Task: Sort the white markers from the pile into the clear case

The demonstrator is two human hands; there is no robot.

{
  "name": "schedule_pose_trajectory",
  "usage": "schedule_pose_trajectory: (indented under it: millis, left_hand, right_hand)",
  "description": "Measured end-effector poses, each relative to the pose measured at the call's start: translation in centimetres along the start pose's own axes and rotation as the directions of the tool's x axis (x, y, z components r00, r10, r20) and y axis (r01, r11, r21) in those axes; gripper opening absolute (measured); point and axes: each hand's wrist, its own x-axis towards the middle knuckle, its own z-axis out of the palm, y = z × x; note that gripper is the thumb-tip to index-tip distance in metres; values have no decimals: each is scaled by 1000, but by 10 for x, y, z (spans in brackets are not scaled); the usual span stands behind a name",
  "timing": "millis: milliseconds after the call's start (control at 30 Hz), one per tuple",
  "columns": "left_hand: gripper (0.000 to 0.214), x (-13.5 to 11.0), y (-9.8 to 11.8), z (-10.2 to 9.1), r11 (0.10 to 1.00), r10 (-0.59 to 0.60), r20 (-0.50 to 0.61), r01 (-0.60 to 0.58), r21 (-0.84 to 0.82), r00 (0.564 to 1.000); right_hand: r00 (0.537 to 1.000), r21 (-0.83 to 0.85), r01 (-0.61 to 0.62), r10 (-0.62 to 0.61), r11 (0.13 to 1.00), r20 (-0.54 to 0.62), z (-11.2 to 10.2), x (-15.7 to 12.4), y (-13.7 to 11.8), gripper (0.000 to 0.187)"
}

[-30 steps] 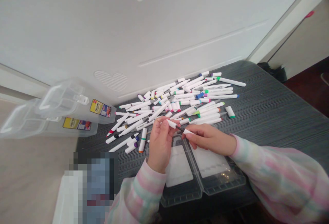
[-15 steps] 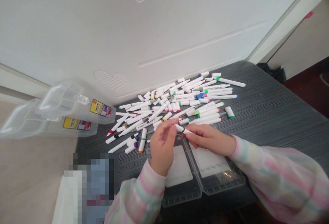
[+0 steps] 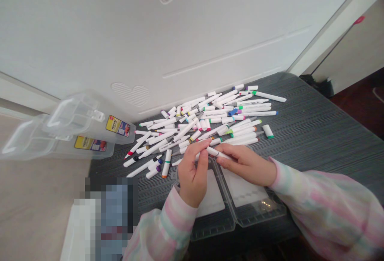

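A white marker (image 3: 213,152) is held between my two hands above an open clear plastic case (image 3: 235,215). My left hand (image 3: 193,175) is closed, its thumb and fingers pinching the marker's left end. Around the other end my right hand (image 3: 246,164) is wrapped, thumb on top. A thin dark line shows across the marker between them; both its ends are partly hidden by fingers. Just beyond my hands lies a spread pile of white markers (image 3: 186,129) and loose caps with coloured ends.
Two clear plastic cases with labels, a front one (image 3: 90,143) and a rear one (image 3: 118,126), stand at the table's left edge. A white panel (image 3: 192,33) with raised hearts rises behind the dark table (image 3: 315,133). A green-ended cap (image 3: 268,131) lies right of the pile.
The wide dark band on the held marker has narrowed to a thin line. My left hand has shifted slightly right, and both hands still hold the marker.
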Motion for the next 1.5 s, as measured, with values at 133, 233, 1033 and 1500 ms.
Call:
schedule_pose_trajectory:
  millis: [133, 233, 1033, 1500]
  left_hand:
    - [27, -2, 1, 3, 989, -67, -16, 65, -133, 998]
    - [27, -1, 0, 5, 972, -109, -17, 103, -212, 994]
    - [16, 2, -3, 1, 982, -116, 499, 24, 187, 859]
    - [17, 4, -3, 0, 974, -116, 333, 42, 222, 936]
  right_hand:
    - [1000, 157, -28, 30, 987, -7, -2, 0, -4, 25]
    - [997, 352, -81, 78, 933, 22, -3, 0, -4, 30]
    - [986, 641, -32, 130, 767, -106, 3, -4, -5, 26]
    - [833, 566, 168, 191, 807, -520, -6, 4, 6, 23]
